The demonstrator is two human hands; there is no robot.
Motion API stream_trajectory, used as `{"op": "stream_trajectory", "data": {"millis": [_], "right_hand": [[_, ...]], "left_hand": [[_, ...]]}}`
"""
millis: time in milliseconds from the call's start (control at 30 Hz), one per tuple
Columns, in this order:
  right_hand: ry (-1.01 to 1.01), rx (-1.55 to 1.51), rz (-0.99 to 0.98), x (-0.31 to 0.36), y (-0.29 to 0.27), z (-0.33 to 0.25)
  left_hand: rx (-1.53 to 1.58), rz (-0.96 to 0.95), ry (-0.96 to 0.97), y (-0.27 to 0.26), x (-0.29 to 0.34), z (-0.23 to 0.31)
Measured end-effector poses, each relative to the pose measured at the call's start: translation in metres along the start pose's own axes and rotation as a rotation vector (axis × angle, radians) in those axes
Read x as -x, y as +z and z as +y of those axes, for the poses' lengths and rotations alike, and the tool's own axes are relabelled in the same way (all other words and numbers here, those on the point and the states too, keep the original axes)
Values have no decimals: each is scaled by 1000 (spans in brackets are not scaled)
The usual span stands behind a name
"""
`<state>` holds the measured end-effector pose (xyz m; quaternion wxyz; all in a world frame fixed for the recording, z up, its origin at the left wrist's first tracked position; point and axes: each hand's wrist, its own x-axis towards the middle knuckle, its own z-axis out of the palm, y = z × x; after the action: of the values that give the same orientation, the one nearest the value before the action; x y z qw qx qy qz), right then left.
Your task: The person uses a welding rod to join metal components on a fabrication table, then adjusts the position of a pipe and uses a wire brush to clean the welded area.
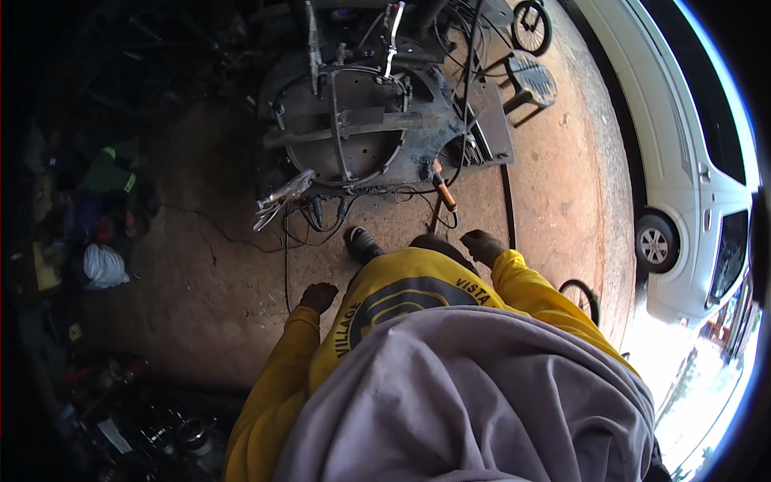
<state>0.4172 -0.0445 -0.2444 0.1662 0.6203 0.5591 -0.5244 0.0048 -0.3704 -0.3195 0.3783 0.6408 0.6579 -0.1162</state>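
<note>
Two bare hands hang clear of the dark metal tabletop [377, 153] in the head view, with nothing visible in either. The left hand [320, 297] is off the near edge, toward its left end; it is too dark to judge whether the fingers are together or apart. The right hand [483, 247] is off the near edge farther right, its fingers seemingly bent inward, though how tightly they close is hidden. Nearest to it, an orange-handled holder [444, 194] leans over the tabletop's near edge with its handle outward, probably so it is easy to take up. A round metal frame [334, 112] with crossed bars lies on the tabletop. Locking clamps [392, 52] stand at the tabletop's far side and another clamp [287, 193] at its near-left corner, likely to keep the frame from shifting. Thin rods [475, 143] sit at the tabletop's right end, perhaps to be within reach.
</note>
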Motion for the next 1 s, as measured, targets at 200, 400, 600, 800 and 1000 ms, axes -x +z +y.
{"op": "stream_trajectory", "data": {"millis": [200,400,600,800,1000], "right_hand": [[85,-51,67,-7,13,31],[173,-121,-28,-29,8,36],[121,-300,-23,-78,-5,52],[97,-234,-80,-144,-51,44],[-24,-230,51,-222,-109,31]], "left_hand": [[551,89,-254,-75,-5,19],[81,-23,63,-32,-25,-28],[121,-154,-207,-72,-14,9],[155,-163,-290,-97,-20,52],[278,-79,-292,-118,-19,91]]}}
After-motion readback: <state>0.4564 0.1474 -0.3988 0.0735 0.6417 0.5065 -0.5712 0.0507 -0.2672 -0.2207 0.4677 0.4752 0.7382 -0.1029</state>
